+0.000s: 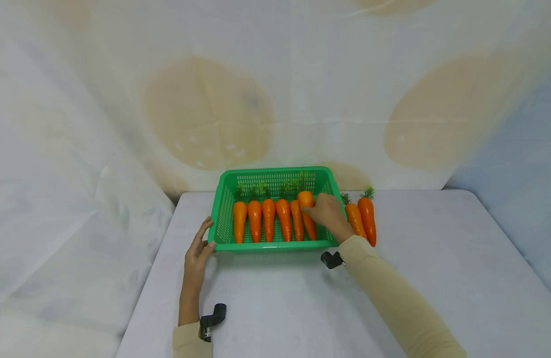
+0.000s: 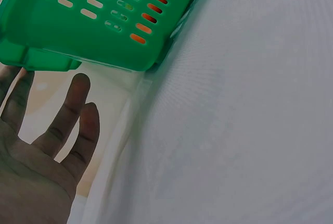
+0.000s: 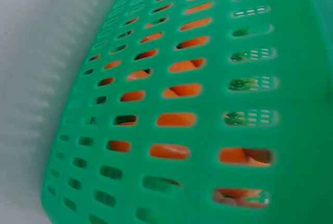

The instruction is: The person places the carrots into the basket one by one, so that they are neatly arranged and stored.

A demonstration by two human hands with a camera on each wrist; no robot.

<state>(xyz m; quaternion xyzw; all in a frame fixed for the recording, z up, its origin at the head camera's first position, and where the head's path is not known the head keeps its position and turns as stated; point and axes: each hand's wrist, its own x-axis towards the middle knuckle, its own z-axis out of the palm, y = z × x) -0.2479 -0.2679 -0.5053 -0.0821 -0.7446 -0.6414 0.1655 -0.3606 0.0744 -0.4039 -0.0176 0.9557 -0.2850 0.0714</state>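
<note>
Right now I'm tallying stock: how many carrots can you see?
8. Six lie in the green basket, the rightmost carrot gripped by the right hand; two carrots lie on the table right of it. None look hidden.

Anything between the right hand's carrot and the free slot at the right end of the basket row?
Nothing visible. The right hand holds the carrot already inside the green basket, beside the five lying carrots; only bare basket floor shows to its right.
</note>
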